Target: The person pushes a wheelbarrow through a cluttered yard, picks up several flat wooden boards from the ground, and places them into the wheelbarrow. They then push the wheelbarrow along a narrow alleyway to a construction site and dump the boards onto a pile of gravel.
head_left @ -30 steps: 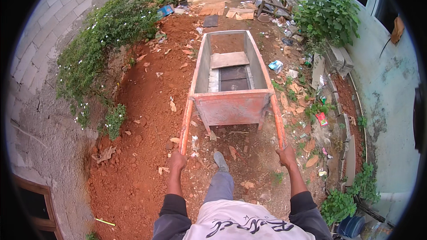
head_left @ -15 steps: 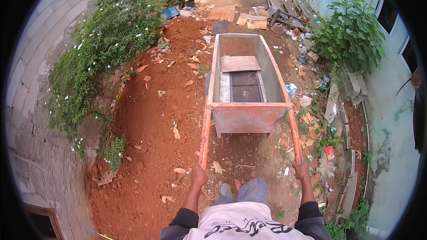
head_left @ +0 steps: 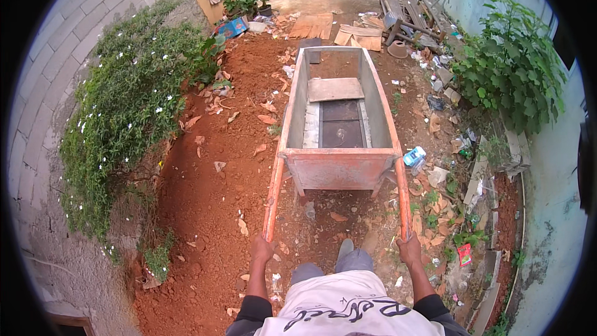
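Observation:
A long box-shaped wheelbarrow with worn orange paint and grey inner walls stands out in front of me. My left hand is closed round the end of its left orange handle. Round the end of the right handle, my right hand is wrapped in the same way. A flat brownish board lies across the inside of the box, above a dark panel on its bottom. The wheel is hidden beneath the box.
Loose red soil covers the left side, beside a flowering bush and a block wall. On the right are a leafy plant, scattered litter, a blue-white container and concrete blocks. Cardboard and a broken wooden frame lie ahead.
The wheelbarrow and I have moved forward, and the litter and plants at the sides have come nearer. Both hands keep hold of the handles, which now sit slightly further left in view.

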`<state>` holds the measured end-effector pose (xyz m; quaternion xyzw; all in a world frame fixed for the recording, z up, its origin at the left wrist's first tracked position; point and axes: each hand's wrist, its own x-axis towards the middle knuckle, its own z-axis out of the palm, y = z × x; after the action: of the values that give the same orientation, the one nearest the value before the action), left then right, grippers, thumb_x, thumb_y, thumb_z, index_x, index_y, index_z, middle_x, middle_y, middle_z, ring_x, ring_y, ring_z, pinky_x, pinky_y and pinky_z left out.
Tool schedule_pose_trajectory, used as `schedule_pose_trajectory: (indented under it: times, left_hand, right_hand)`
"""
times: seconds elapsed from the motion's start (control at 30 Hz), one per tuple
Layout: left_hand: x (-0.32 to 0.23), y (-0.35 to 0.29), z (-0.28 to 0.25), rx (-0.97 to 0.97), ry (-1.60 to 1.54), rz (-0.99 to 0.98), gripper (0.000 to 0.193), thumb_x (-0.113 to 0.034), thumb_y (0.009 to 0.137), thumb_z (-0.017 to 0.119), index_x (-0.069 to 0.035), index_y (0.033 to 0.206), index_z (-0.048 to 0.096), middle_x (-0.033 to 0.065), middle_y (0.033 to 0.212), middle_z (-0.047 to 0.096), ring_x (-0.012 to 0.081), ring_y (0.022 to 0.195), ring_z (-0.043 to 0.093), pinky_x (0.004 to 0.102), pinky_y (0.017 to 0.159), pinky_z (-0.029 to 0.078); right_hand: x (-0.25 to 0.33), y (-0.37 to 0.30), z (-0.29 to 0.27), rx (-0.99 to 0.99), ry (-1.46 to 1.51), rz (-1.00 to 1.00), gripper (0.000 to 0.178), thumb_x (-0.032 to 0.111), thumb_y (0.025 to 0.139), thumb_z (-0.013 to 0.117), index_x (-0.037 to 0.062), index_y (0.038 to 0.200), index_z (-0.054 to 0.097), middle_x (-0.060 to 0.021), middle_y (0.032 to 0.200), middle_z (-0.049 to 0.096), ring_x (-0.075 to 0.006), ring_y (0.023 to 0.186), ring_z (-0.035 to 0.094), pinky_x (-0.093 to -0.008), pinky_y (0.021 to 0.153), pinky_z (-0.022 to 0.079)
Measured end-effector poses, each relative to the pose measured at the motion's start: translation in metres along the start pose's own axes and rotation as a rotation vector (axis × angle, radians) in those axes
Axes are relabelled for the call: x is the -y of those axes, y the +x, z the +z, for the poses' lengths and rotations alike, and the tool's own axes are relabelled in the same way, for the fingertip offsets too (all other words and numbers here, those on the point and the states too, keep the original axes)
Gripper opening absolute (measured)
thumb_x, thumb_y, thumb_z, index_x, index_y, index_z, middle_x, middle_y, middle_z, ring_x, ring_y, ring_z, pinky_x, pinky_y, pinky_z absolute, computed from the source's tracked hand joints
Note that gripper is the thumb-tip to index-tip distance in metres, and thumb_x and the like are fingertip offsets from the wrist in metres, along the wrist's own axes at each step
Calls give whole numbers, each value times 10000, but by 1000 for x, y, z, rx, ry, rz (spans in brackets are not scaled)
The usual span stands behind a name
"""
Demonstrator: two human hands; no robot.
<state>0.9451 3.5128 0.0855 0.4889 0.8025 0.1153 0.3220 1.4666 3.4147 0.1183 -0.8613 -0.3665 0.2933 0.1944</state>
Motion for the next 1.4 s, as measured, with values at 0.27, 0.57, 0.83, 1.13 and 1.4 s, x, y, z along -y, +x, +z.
schedule_pose_trajectory:
  times: [0.27,0.57,0.83,1.13,1.4]
  left_hand:
    - [-151,134,-50,-24,134,-17,472,-241,737,793,9,1114,662,287,1028,704,431,995,692,485,854,543]
    - [-307,264,-37,-49,99,88,441,-195,750,824,27,1086,643,258,938,705,390,905,713,462,777,544]
    - [-427,411,-13,64,43,82,447,-248,776,781,15,1082,589,270,957,684,462,928,675,512,809,524]
    - [-552,619,-34,50,11,152,462,-259,790,757,18,1118,586,286,1008,691,449,978,678,517,826,530]
    - [-655,808,-39,-18,72,160,452,-230,759,776,37,1085,611,296,1018,696,455,979,686,498,855,545]
  right_hand:
    - [144,138,-12,-1,-51,-8,521,302,807,739,-14,1180,560,-277,1034,685,-443,966,675,-488,859,515]
    - [242,322,-33,-43,-21,33,589,287,790,762,-22,1251,565,-263,1063,683,-420,1019,667,-464,892,507]
    - [323,488,-39,-115,-99,69,636,287,768,749,54,1336,580,-249,1137,690,-400,1074,669,-462,944,507]
    - [506,671,-45,-59,-190,114,607,351,798,719,44,1306,592,-270,1151,679,-419,1088,659,-497,932,510]
    - [611,843,-16,-56,-160,96,547,345,819,750,44,1238,569,-272,1143,675,-452,1085,645,-512,925,505]
